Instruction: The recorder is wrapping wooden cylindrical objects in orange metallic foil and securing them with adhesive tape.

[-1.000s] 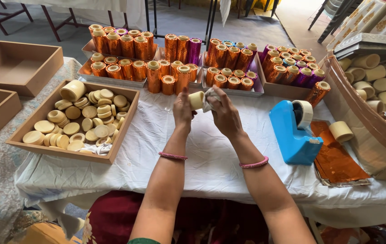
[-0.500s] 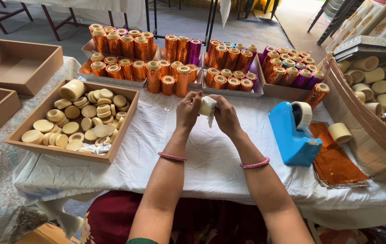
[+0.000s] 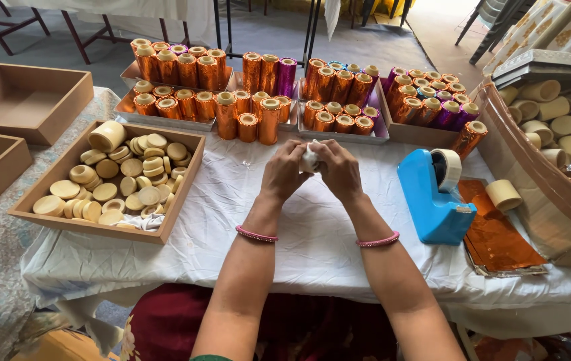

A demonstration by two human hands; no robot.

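Over the white tablecloth (image 3: 299,234), my left hand (image 3: 285,172) and my right hand (image 3: 340,170) are pressed together. Between them they hold a small cream cylinder wrapped in a white cloth (image 3: 310,158); only a bit of the cloth shows between the fingers, and the cylinder itself is hidden. Both wrists carry pink bangles. Just beyond my hands stand rows of foil-wrapped cylinders (image 3: 258,113), mostly copper, some purple.
A wooden tray (image 3: 188,184) of cream discs and rings lies at left. Two empty wooden boxes (image 3: 28,100) sit farther left. A blue tape dispenser (image 3: 436,194) and copper foil sheets (image 3: 499,234) lie at right, with a loose cream cylinder (image 3: 503,194) and a bin of cream cylinders (image 3: 566,120).
My hands have closed together around the cylinder and cloth. A second ago the cylinder was visible in my left hand and the cloth in my right, slightly apart.
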